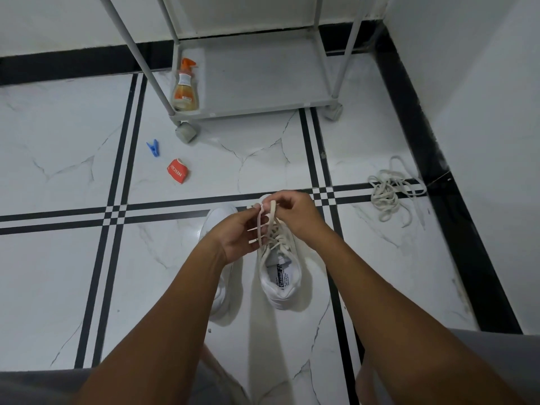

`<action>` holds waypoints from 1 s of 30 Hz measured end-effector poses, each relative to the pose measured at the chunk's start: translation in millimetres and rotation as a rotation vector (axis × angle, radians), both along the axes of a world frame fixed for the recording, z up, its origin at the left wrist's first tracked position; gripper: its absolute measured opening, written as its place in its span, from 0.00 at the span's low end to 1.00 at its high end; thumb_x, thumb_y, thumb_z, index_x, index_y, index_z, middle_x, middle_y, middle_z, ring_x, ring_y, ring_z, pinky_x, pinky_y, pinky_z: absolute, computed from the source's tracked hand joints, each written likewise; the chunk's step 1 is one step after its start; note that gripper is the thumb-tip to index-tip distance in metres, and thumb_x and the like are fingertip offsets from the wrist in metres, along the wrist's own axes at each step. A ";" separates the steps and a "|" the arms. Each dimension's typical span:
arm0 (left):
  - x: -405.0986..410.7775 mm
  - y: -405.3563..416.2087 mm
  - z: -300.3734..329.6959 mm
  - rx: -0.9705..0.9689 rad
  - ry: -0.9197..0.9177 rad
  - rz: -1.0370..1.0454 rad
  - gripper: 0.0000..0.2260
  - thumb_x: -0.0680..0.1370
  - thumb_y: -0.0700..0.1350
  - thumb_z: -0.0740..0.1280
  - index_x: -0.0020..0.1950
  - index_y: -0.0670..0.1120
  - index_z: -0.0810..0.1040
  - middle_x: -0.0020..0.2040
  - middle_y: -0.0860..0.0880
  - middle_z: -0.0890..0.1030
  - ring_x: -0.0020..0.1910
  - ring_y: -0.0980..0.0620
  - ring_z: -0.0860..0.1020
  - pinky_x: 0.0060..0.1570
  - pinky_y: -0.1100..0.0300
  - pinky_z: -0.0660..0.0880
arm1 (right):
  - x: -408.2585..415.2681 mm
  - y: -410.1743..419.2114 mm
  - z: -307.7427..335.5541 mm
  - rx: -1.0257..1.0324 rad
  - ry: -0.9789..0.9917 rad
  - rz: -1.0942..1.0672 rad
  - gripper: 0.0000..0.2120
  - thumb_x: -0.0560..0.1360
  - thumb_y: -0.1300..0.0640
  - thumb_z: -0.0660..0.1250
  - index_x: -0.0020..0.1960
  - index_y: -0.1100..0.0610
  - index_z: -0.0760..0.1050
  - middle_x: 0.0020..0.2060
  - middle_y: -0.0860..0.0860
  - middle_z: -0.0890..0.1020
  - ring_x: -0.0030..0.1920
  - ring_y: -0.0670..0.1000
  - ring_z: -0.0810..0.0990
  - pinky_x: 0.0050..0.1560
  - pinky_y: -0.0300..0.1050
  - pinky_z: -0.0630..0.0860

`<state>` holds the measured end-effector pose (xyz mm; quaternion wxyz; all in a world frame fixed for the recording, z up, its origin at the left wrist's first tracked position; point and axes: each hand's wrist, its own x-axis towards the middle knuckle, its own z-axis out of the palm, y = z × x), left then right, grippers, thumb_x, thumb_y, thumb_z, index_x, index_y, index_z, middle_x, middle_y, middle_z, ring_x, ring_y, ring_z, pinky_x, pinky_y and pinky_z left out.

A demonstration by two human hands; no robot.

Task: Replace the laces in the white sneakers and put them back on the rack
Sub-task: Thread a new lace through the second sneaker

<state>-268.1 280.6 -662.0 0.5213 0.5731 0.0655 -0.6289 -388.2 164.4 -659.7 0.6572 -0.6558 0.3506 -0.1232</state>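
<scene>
Sneakers stand side by side on the white marble floor [73, 273], toes pointing toward the rack [257, 103]. The right sneaker [282, 283] is laced most of the way up, its opening and printed insole showing; the left sneaker [220, 287] is largely hidden under the forearm. Both hands meet over the right sneaker's toe end: the left hand [236, 235] pinches a cream lace [264, 226] between thumb and fingers, and the right hand [295, 210] curls round the same lace just beside it, the strand drawn up taut from the eyelets.

Right of the right sneaker, near the black border strip [455, 229] along the wall, a loose tangle of old laces [388, 194] lies on the floor. Beyond the sneakers, bare tile runs to the rack's lowest shelf, where a spray bottle [185, 89] stands at the left corner. Left of that stretch lie a blue clothes peg [153, 148] and a crushed red paper cup [178, 171], well apart from the sneakers.
</scene>
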 end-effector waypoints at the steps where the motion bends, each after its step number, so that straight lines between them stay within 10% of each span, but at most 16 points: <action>1: 1.6 -0.2 -4.8 0.068 -0.077 -0.022 0.08 0.82 0.48 0.66 0.50 0.46 0.82 0.41 0.48 0.82 0.38 0.50 0.79 0.47 0.54 0.78 | 0.1 -0.4 0.4 0.061 0.011 -0.095 0.05 0.78 0.58 0.71 0.45 0.53 0.84 0.42 0.50 0.86 0.43 0.52 0.84 0.47 0.45 0.82; 5: 13.0 11.1 -25.8 0.500 -0.836 -0.539 0.10 0.81 0.42 0.64 0.41 0.42 0.77 0.39 0.43 0.81 0.37 0.44 0.80 0.46 0.49 0.83 | -10.3 -7.5 -10.3 0.432 0.206 -0.541 0.17 0.83 0.53 0.61 0.46 0.64 0.80 0.35 0.57 0.81 0.29 0.52 0.77 0.29 0.42 0.78; 7: 12.0 21.2 -30.9 0.615 -0.915 -0.699 0.09 0.79 0.41 0.66 0.40 0.40 0.76 0.35 0.43 0.80 0.33 0.45 0.80 0.41 0.53 0.82 | -23.0 -11.7 -17.8 0.527 0.344 -0.655 0.17 0.84 0.54 0.59 0.51 0.67 0.78 0.35 0.58 0.81 0.27 0.53 0.78 0.26 0.41 0.76; 12: -3.8 30.4 -32.3 0.507 -1.220 -0.659 0.20 0.77 0.45 0.71 0.65 0.45 0.70 0.54 0.42 0.78 0.53 0.39 0.80 0.52 0.49 0.76 | -43.6 -6.5 -34.6 0.063 0.751 -0.282 0.17 0.81 0.57 0.62 0.65 0.66 0.67 0.42 0.56 0.80 0.34 0.57 0.84 0.38 0.49 0.82; 16: -11.6 27.7 -40.0 0.172 -1.045 -0.652 0.24 0.75 0.36 0.69 0.70 0.50 0.72 0.61 0.46 0.75 0.58 0.45 0.77 0.58 0.53 0.75 | -41.7 -6.2 -41.6 -0.200 0.613 0.103 0.32 0.76 0.61 0.68 0.76 0.47 0.63 0.70 0.53 0.71 0.51 0.58 0.83 0.43 0.51 0.83; 19: -11.4 31.3 -42.8 0.189 -0.974 -0.668 0.04 0.76 0.39 0.70 0.47 0.48 0.80 0.45 0.51 0.81 0.45 0.49 0.80 0.48 0.58 0.75 | -36.6 -6.3 -41.6 -0.127 0.517 0.286 0.14 0.77 0.64 0.68 0.58 0.49 0.79 0.57 0.49 0.81 0.44 0.53 0.85 0.40 0.48 0.84; 22: -11.4 34.2 -40.1 0.225 -0.994 -0.723 0.07 0.77 0.43 0.69 0.41 0.42 0.80 0.37 0.49 0.80 0.37 0.52 0.76 0.40 0.57 0.73 | -36.3 -5.0 -43.1 -0.254 0.508 0.284 0.07 0.77 0.60 0.71 0.43 0.50 0.81 0.42 0.49 0.85 0.38 0.51 0.85 0.46 0.56 0.84; 26: -9.5 30.2 -34.0 0.342 -0.990 -0.792 0.10 0.80 0.47 0.61 0.41 0.43 0.71 0.38 0.43 0.77 0.37 0.45 0.74 0.37 0.55 0.68 | -45.2 -10.5 -31.9 -0.046 0.568 0.296 0.09 0.79 0.58 0.71 0.48 0.65 0.82 0.38 0.60 0.86 0.35 0.55 0.85 0.42 0.51 0.85; 30: -4.9 21.9 -17.8 0.264 -0.488 -0.359 0.13 0.80 0.47 0.56 0.37 0.46 0.68 0.34 0.45 0.72 0.30 0.49 0.67 0.36 0.57 0.68 | -64.9 -38.7 -9.6 0.471 0.439 0.337 0.12 0.75 0.55 0.74 0.51 0.65 0.81 0.39 0.57 0.84 0.31 0.48 0.81 0.30 0.37 0.79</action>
